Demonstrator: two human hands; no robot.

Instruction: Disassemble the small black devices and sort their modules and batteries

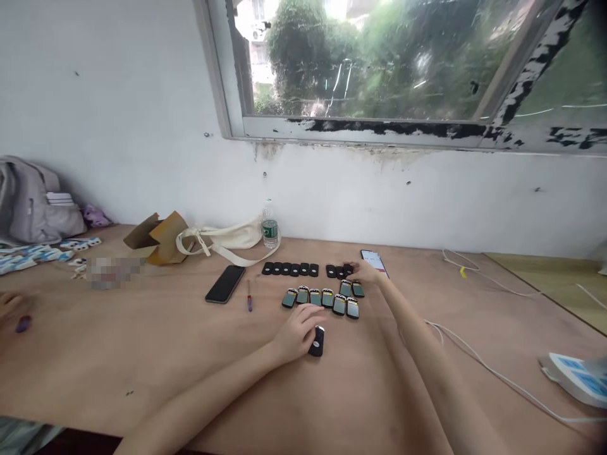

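Note:
Near the middle of the table, my left hand (298, 333) rests over the left edge of a black oval device (317, 342), its fingers extended and slightly apart. Farther back and to the right, my right hand (363, 272) reaches to the end of a short row of black pieces (331, 271); its fingertips are on the rightmost one, and whether they grip it is too small to tell. Left of that row lies another row of several black pieces (294, 270). Between the hands are several devices with grey-green faces (339, 304).
A dark phone (224, 284) and a screwdriver (249, 300) lie to the left. A lit phone (374, 261) is behind my right hand. A bottle (270, 229) stands by the wall beside a cream bag (232, 238). White cables (493, 369) cross the right side. Another person's hand (10, 304) shows far left.

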